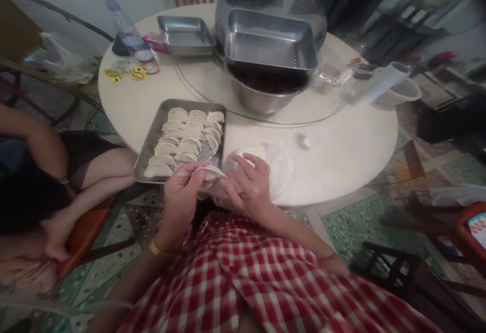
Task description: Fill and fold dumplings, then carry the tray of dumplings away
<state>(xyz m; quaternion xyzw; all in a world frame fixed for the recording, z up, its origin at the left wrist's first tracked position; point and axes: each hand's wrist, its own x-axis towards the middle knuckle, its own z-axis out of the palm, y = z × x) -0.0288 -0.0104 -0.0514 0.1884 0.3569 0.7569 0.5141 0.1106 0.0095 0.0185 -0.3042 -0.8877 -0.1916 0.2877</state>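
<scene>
A half-moon dumpling [212,172] is held over the table's front edge. My left hand [184,183] grips it between thumb and fingers. At its right tip, the thumb and a finger of my right hand [248,183] close on the dough, while the other fingers stick up and apart. Just beyond my left hand lies a metal tray [142,158] with several dumplings [178,133] in rows; bare metal shows near its right front corner. Under and behind my right hand is a pale round patch, perhaps dough wrappers [252,152], partly hidden by the fingers.
A steel bowl [261,97] of dark filling stands at the back, with an upturned-edge metal pan [271,44] over it. Another tray [186,37], a bottle [127,29], a jar [147,62] and a white basket [398,92] surround it. Someone sits at left, legs [102,181] near the table.
</scene>
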